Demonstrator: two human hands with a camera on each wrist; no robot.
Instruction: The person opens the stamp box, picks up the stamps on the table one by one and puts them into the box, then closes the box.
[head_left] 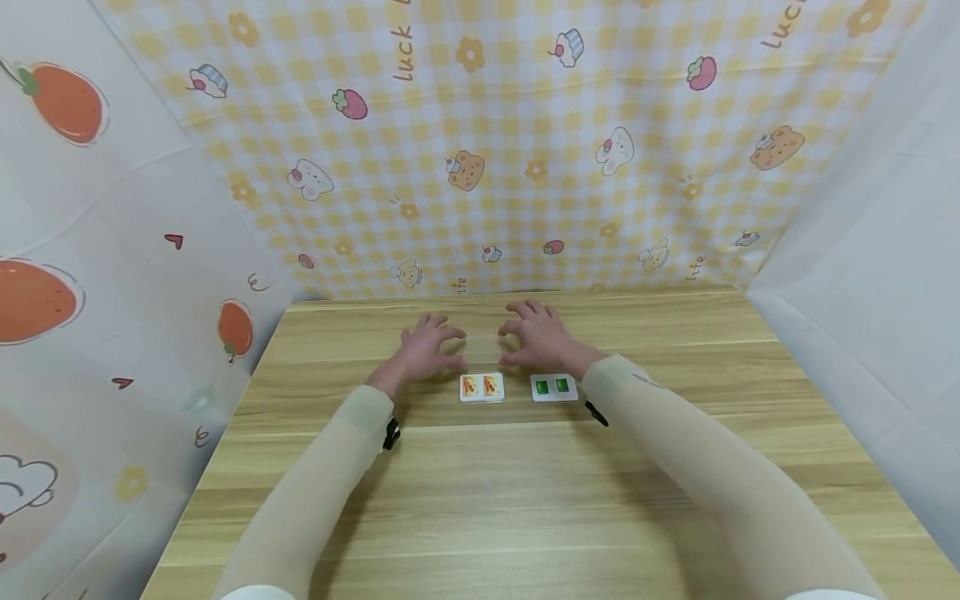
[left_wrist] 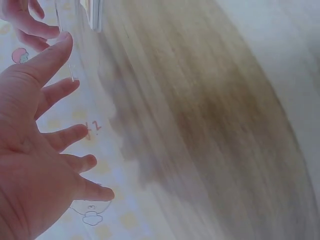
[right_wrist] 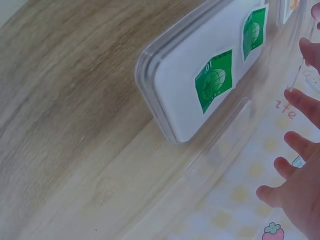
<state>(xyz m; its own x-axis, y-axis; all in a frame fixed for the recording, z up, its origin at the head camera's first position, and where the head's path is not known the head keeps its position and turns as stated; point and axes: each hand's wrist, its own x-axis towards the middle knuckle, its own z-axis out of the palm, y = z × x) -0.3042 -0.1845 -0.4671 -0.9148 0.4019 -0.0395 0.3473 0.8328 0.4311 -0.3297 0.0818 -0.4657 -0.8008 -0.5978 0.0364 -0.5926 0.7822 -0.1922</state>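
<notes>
My left hand (head_left: 431, 346) and right hand (head_left: 540, 337) face each other near the back of the table. Between them is a clear plastic piece (head_left: 482, 351), hard to make out. The thumb and index fingertip of each hand hold its side edges; the other fingers are spread. Just in front lie two flat white cases with rounded corners and clear rims. One case (head_left: 482, 388) bears two orange picture stickers. The other case (head_left: 554, 388), below my right wrist, has two green stickers. In the right wrist view the green-stickered case (right_wrist: 175, 95) shows up close.
A long clear plastic edge (right_wrist: 217, 142) runs behind the green-stickered case in the right wrist view. The wood-grain table (head_left: 480, 500) meets a yellow checked cloth (head_left: 510, 208) at the back. White cloths hang at the left (head_left: 150, 208) and right (head_left: 885, 250).
</notes>
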